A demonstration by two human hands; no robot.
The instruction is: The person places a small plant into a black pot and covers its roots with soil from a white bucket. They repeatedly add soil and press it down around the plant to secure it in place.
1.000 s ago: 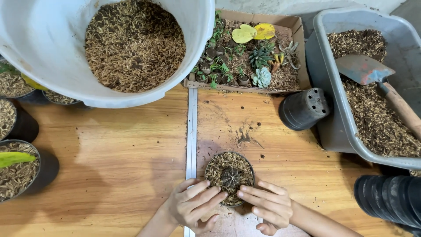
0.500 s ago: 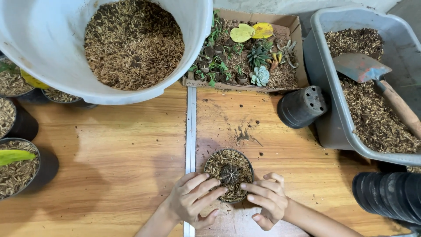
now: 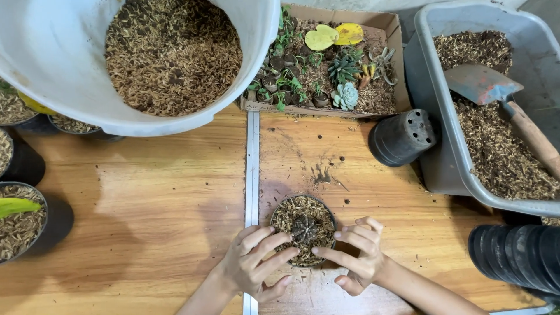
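Observation:
A small black pot (image 3: pixel 303 230) filled with brown husk stands on the wooden table (image 3: pixel 151 192), with a small dark cactus in its middle. My left hand (image 3: pixel 254 266) rests at the pot's near left side, fingers reaching onto the husk. My right hand (image 3: pixel 356 258) is at the pot's near right, its index finger pointing to the cactus and touching the husk. Neither hand grips anything.
A big white bucket (image 3: pixel 70 87) of husk stands at the far left. A cardboard tray (image 3: pixel 326 61) of small succulents lies behind, a tipped black pot (image 3: pixel 402 137) beside it. At right sit a grey tub (image 3: pixel 496 111) with trowel (image 3: pixel 501 96) and stacked black pots (image 3: pixel 519 256). Filled pots (image 3: pixel 26 224) line the left edge.
Both hands shifted slightly around the pot, fingers moving further onto the husk near the cactus. The pot stayed in place.

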